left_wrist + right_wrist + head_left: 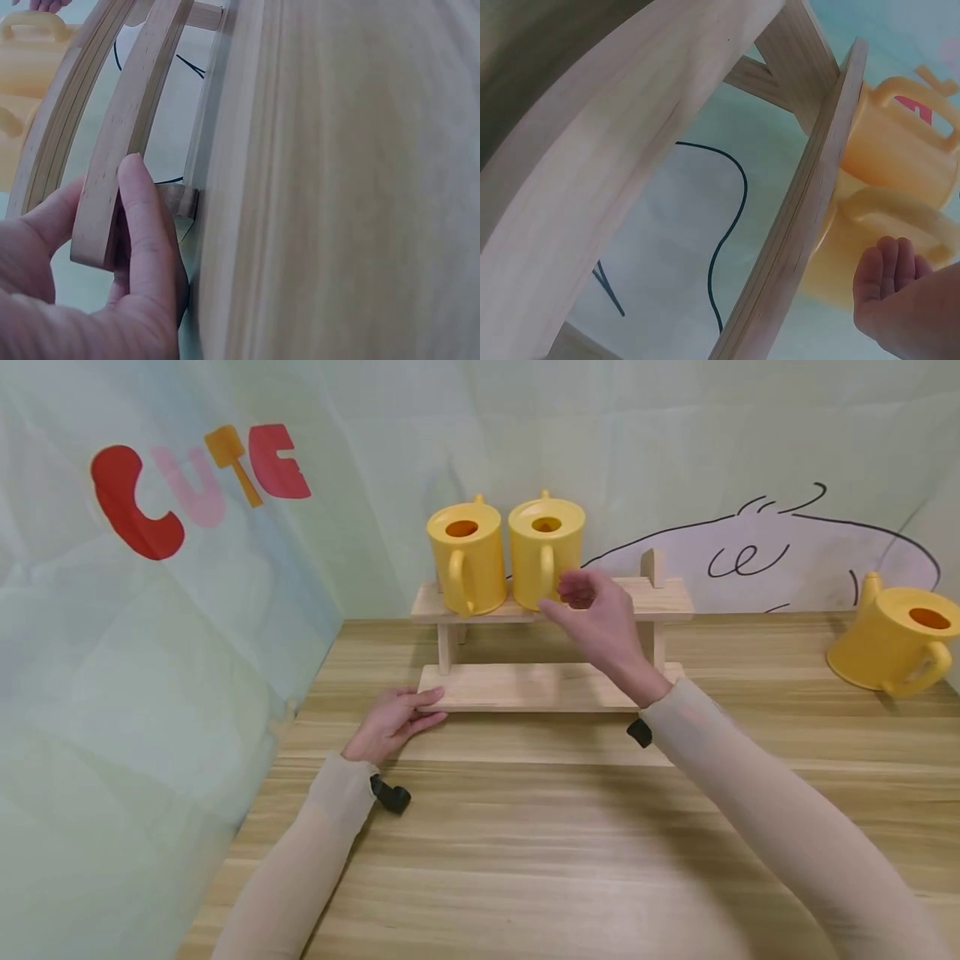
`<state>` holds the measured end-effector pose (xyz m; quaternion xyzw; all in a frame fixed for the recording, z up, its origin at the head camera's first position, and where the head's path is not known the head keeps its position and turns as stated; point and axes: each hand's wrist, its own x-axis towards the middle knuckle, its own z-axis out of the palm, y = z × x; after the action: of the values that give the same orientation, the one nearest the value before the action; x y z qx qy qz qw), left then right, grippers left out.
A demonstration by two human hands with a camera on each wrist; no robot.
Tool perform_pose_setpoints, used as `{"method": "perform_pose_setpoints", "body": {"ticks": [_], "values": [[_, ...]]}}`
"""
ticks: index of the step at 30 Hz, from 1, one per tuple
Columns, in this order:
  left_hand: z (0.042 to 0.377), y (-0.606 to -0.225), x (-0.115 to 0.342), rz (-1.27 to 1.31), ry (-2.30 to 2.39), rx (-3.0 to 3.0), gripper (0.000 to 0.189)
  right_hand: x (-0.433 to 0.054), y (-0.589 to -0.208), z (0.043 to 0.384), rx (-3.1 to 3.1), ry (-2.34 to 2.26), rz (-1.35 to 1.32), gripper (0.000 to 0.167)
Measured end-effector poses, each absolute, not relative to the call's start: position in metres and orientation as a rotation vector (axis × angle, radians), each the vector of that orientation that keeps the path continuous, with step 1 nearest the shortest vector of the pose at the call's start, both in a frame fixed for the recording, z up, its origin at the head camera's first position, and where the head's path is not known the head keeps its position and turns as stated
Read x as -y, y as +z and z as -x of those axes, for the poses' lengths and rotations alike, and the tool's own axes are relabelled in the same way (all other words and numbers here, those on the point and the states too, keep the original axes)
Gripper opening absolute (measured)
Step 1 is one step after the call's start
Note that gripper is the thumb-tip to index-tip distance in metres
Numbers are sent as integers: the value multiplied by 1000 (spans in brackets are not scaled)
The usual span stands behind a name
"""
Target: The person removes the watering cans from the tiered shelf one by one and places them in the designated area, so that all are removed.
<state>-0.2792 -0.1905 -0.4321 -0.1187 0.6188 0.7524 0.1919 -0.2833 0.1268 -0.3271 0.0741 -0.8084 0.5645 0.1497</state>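
Two yellow plastic watering cans stand side by side on the upper board of a small two-tier wooden rack [525,685]. The left watering can [483,564] and the right watering can [528,556] both have their handles toward me. My left hand [390,722] pinches the left end of the rack's lower board, thumb above and fingers beneath; the left wrist view shows that board [120,135] between thumb and fingers. Just in front of the right can's handle is my right hand [600,618], its fingers bent a little and thumb spread apart, with nothing in its grasp.
A third yellow watering can [873,647] stands on the wood-grain table [525,860] at the far right. Behind the rack rises a pale cloth backdrop [480,427] with line drawings. Another cloth wall [225,652] with coloured letters borders the table's left side.
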Motion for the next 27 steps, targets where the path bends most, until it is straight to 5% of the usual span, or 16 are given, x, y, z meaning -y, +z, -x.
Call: {"method": "perform_pose_setpoints", "body": {"ticks": [27], "values": [[281, -433, 191, 334, 2110, -1725, 66, -102, -322, 303, 2245, 1836, -268, 25]]}}
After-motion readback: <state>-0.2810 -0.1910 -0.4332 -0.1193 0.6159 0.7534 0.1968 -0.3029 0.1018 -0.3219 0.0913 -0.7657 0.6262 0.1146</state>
